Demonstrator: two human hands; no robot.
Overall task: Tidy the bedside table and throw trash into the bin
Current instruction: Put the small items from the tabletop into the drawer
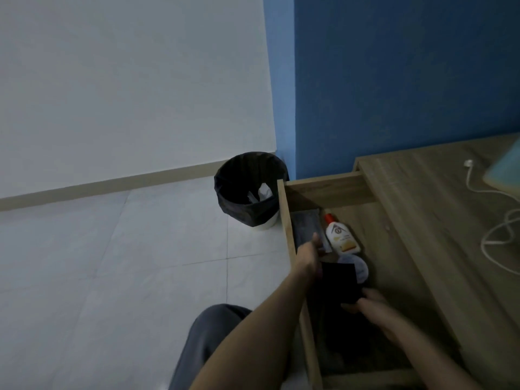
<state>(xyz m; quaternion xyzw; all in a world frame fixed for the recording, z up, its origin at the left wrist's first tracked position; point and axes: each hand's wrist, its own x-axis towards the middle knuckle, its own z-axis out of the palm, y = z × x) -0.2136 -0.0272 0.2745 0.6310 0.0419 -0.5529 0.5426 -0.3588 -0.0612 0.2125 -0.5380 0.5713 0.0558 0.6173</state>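
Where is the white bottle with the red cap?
In the head view, the white bottle lies in the open drawer, right of centre, with a grey packet on its left and a round white pad just nearer the person.

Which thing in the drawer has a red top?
The white bottle lying flat in the drawer. The grey packet, round pad and black square have no cap.

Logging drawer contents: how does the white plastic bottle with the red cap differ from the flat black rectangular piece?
The white plastic bottle with the red cap is rounded, with an orange label; the flat black rectangular piece is plain and thin. The bottle lies untouched; the black piece is gripped at its near corner by the right hand, the left hand beside its far edge. Both are in the open wooden drawer.
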